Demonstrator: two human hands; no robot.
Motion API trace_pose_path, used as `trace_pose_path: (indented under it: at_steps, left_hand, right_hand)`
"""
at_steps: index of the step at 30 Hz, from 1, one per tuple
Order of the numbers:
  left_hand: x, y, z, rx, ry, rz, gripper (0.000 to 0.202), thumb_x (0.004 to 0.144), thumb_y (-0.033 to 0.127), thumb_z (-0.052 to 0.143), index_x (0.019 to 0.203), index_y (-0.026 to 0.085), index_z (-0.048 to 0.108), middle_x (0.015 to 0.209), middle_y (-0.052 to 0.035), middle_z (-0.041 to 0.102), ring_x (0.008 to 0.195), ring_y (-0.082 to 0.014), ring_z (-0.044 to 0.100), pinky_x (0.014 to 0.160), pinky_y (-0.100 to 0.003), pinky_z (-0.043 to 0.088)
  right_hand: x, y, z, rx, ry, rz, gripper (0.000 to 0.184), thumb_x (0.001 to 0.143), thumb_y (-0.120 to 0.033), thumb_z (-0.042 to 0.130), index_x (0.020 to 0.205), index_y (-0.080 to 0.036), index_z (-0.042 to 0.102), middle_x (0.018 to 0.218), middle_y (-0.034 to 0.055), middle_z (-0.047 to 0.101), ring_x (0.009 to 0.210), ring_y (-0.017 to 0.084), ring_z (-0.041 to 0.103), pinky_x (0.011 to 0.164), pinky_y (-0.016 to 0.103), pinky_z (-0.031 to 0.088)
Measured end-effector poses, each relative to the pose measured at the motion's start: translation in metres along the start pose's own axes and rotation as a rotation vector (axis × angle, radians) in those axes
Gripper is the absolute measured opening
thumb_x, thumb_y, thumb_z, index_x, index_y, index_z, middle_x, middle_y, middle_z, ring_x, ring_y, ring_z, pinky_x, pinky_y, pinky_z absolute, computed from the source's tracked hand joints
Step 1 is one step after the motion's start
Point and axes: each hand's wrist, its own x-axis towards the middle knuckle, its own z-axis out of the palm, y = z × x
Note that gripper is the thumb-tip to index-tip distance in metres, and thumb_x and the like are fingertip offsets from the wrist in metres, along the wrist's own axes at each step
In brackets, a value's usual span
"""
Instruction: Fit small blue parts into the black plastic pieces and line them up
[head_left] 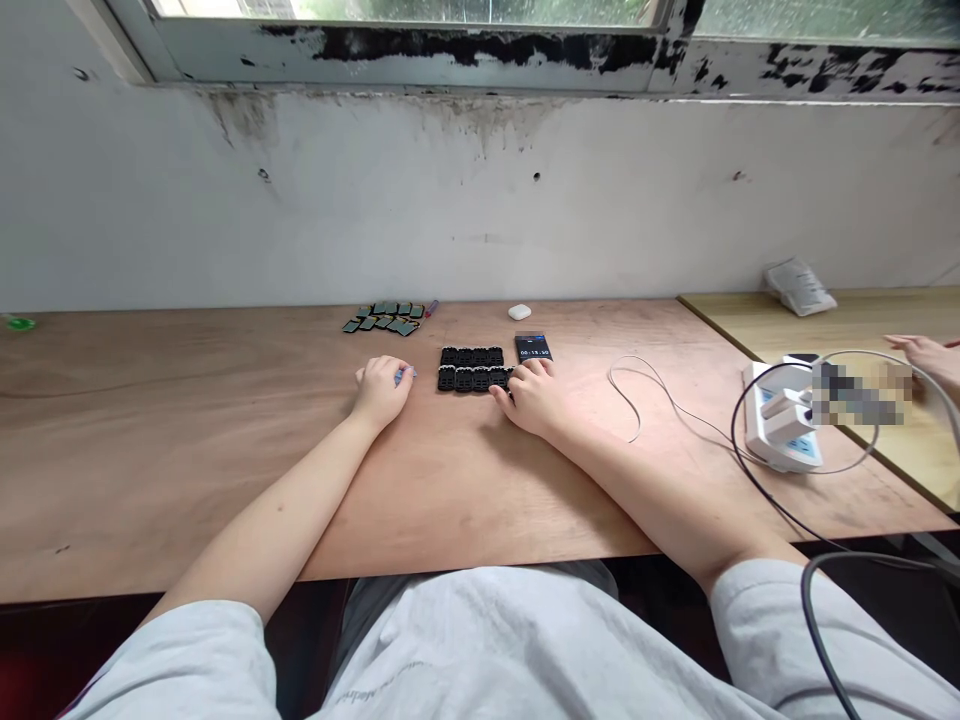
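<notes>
My left hand [384,391] rests on the wooden table with its fingers curled around a small light-blue object [400,376], mostly hidden in the grip. Right of it lie two rows of small black plastic pieces [472,379], set side by side. At the right end of the front row, my right hand [534,398] has its thumb and fingers closed about the last piece, which they partly cover. Just beyond those fingers is a phone [533,346] showing a running-time display. Farther back lie several small green circuit boards [386,317] in two loose rows.
A purple pen-like item [431,308] lies beside the boards, and a white earphone case [519,312] near the wall. On the right, a white power strip [781,420] carries plugs and looping cables. Another person's hand [930,360] is at the adjoining table, near a plastic bag [799,287].
</notes>
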Motion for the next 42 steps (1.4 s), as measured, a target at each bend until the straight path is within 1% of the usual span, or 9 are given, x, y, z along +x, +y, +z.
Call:
trace_pose_path:
  at_steps: [3,5,8,11,17,23,29,33,42]
  left_hand:
    - [-0.001,0.001,0.000,-0.086,0.018,0.116,0.028,0.100,0.036,0.049,0.093,0.021,0.071,0.103,-0.0105,0.071,0.107,-0.0279,0.060,0.099,-0.044,0.046]
    - [-0.003,0.004,-0.001,-0.144,0.028,0.177,0.030,0.100,0.037,0.049,0.093,0.021,0.073,0.099,-0.0097,0.069,0.100,-0.0256,0.061,0.096,-0.041,0.049]
    - [-0.008,0.014,-0.001,-0.220,0.017,0.190,0.031,0.101,0.039,0.049,0.095,0.020,0.073,0.095,-0.0081,0.070,0.091,-0.0226,0.063,0.090,-0.038,0.052]
    - [-0.015,0.026,0.000,-0.294,-0.009,0.156,0.029,0.100,0.040,0.051,0.097,0.020,0.072,0.095,-0.0067,0.073,0.090,-0.0214,0.065,0.089,-0.037,0.053]
    - [-0.025,0.045,0.000,-0.457,-0.122,0.118,0.024,0.096,0.043,0.059,0.102,0.022,0.069,0.094,-0.0038,0.075,0.088,-0.0204,0.069,0.086,-0.037,0.057]
    - [-0.032,0.063,-0.006,-0.450,-0.251,0.202,0.020,0.094,0.040,0.063,0.090,0.023,0.072,0.094,-0.0037,0.074,0.091,-0.0222,0.068,0.089,-0.039,0.056]
    - [-0.036,0.070,0.008,-0.393,-0.299,0.317,0.017,0.093,0.030,0.063,0.081,0.023,0.073,0.089,-0.0047,0.074,0.095,-0.0247,0.066,0.089,-0.042,0.054]
    - [-0.036,0.065,0.011,-0.315,-0.287,0.457,0.021,0.097,0.029,0.059,0.089,0.023,0.078,0.095,-0.0063,0.075,0.099,-0.0252,0.064,0.092,-0.045,0.053]
    - [-0.036,0.055,-0.002,-0.236,-0.298,0.699,0.025,0.101,0.032,0.059,0.115,0.026,0.079,0.114,-0.0090,0.073,0.106,-0.0249,0.065,0.097,-0.043,0.052]
  right_hand:
    - [0.000,0.002,-0.002,0.084,-0.043,-0.103,0.051,0.108,-0.047,0.046,0.082,-0.021,0.081,0.092,0.0144,0.075,0.117,0.035,0.056,0.111,0.055,0.034]
    - [-0.001,0.001,-0.003,0.190,-0.127,-0.269,0.046,0.108,-0.044,0.048,0.086,-0.021,0.081,0.097,0.0123,0.077,0.115,0.032,0.057,0.107,0.051,0.038]
    - [-0.003,-0.004,-0.006,0.354,-0.238,-0.507,0.037,0.106,-0.042,0.052,0.094,-0.022,0.079,0.118,0.0102,0.075,0.111,0.027,0.061,0.101,0.044,0.045]
    - [-0.005,-0.009,-0.008,0.419,-0.254,-0.570,0.028,0.104,-0.043,0.058,0.105,-0.022,0.077,0.138,0.0109,0.066,0.120,0.027,0.060,0.104,0.043,0.046]
    - [-0.006,-0.006,-0.005,0.359,-0.222,-0.503,0.034,0.099,-0.032,0.063,0.131,-0.025,0.070,0.143,0.0113,0.063,0.123,0.030,0.057,0.105,0.047,0.046]
    - [-0.003,-0.001,0.004,0.416,-0.220,-0.415,0.029,0.094,-0.020,0.063,0.122,-0.019,0.070,0.124,0.0114,0.071,0.113,0.026,0.063,0.099,0.041,0.050]
    - [0.000,-0.003,0.007,0.432,-0.217,-0.421,0.024,0.095,-0.022,0.064,0.117,-0.019,0.069,0.115,0.0107,0.072,0.108,0.025,0.064,0.096,0.040,0.051]
    - [0.000,-0.002,0.008,0.437,-0.221,-0.433,0.023,0.096,-0.023,0.064,0.118,-0.019,0.068,0.116,0.0107,0.072,0.108,0.026,0.064,0.097,0.040,0.051]
    - [0.000,0.003,0.013,0.456,-0.179,-0.454,0.021,0.096,-0.028,0.069,0.114,-0.018,0.068,0.104,0.0095,0.071,0.099,0.025,0.065,0.091,0.040,0.052]
